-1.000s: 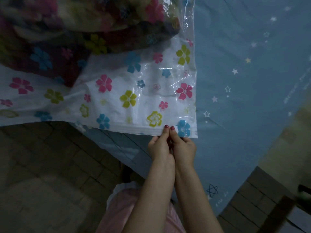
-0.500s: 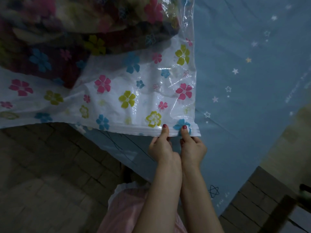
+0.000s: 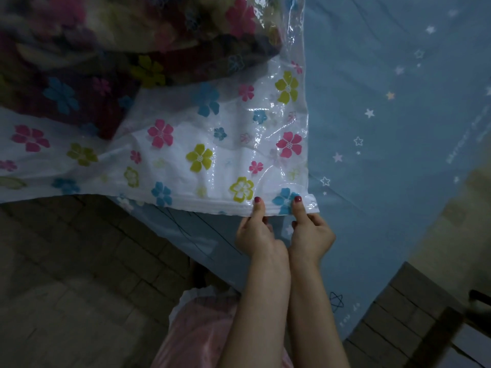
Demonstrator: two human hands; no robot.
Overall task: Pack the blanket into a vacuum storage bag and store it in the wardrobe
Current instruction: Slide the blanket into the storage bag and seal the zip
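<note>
A: Far left, what's there?
B: Brick-pattern floor (image 3: 79, 274) at bottom left, dim. Above it the vacuum storage bag (image 3: 212, 144), clear plastic w/ pink, blue & yellow-green flowers, its left part hanging past the bed edge over the floor.
A: And the blanket?
B: Blanket (image 3: 93, 57) is inside the bag, top left, dark w/ a floral print, seen thru the plastic. Blurry, can't tell how it's folded.
A: Hands?
B: Both at the bag's near edge, by its right corner. Left hand (image 3: 259, 232) pinches the white zip strip (image 3: 212, 205), thumb on top, fingers curled under. Right hand (image 3: 310, 232) just beside it, same pinch, thumb on top near the corner. Thumbs are apart, wrists nearly touching.
A: Under the arms?
B: Pink garment (image 3: 202, 330) at bottom centre.
A: Right side?
B: Blue bedsheet (image 3: 385, 128) w/ small stars; the bag lies on it. Bottom right, more brick floor & a dark object, too blurred to ID.
</note>
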